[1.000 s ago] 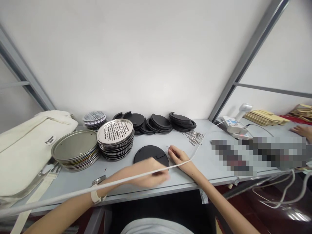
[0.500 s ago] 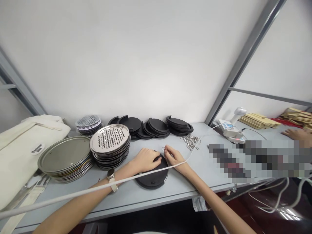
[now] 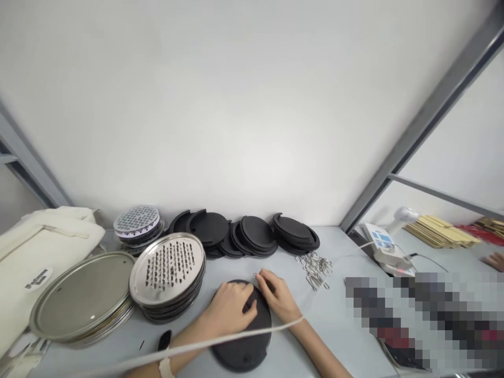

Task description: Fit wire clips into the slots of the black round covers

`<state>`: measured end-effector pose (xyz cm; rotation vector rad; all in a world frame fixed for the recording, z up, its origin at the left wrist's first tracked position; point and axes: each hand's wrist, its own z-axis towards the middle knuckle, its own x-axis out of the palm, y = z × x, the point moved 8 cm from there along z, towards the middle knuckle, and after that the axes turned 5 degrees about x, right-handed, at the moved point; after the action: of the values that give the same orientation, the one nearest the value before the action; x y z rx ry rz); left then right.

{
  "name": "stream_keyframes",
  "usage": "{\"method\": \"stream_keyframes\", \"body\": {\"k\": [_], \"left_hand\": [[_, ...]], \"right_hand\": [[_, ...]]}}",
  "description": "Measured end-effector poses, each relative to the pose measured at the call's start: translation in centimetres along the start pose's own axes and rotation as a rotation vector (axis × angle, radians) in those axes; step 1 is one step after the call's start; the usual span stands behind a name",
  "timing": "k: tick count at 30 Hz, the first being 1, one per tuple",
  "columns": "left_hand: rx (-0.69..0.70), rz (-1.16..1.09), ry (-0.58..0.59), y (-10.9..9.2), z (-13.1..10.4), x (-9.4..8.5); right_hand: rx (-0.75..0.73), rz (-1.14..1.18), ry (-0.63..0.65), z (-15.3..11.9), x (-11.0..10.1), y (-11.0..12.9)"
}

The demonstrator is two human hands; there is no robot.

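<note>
A round black disc [image 3: 241,353] with a raised rim lies on the table in front of me. My left hand [image 3: 233,307] grips its upper part, fingers curled and thumb pressed over the face. At the disc's upper right edge, my right hand [image 3: 279,295] pinches a small metal wire hook [image 3: 255,275], mostly hidden by the fingertips. Similar loose wire hooks [image 3: 316,269] lie in a pile to the right. Behind, several more black discs [image 3: 258,232] sit in overlapping stacks against the wall.
Stacked round metal grater plates [image 3: 169,269], grey-green round plates [image 3: 82,296] and lilac-edged graters [image 3: 137,219] stand left, beside a cream bag [image 3: 51,247]. A white cable [image 3: 200,346] crosses before my arms. At right are a white device [image 3: 388,249], wooden slats [image 3: 443,230] and another person's hand [image 3: 495,261].
My view has tilted and come closer, so the table items appear lower. Both hands keep their places at the disc, and the wire hook shows less between my right fingers.
</note>
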<state>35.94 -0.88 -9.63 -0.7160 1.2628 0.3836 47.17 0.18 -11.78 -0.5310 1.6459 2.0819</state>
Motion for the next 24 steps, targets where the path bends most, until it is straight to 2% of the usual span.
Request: {"method": "stream_keyframes", "body": {"k": [6,12,21,24], "left_hand": [[-0.012,-0.040,0.055,0.5,0.1,1.1],[-0.036,-0.020,0.069,1.2,-0.1,2.3],[-0.034,-0.039,0.095,0.6,0.3,1.1],[-0.038,-0.026,0.084,0.5,0.3,0.9]], "right_hand": [[-0.052,-0.013,-0.082,1.2,-2.2,-0.6],[0.064,0.055,-0.165,1.3,-3.7,-2.5],[0.099,0.168,-0.110,0.5,-2.6,-1.8],[0.114,0.163,-0.033,0.4,-1.7,-1.4]]}}
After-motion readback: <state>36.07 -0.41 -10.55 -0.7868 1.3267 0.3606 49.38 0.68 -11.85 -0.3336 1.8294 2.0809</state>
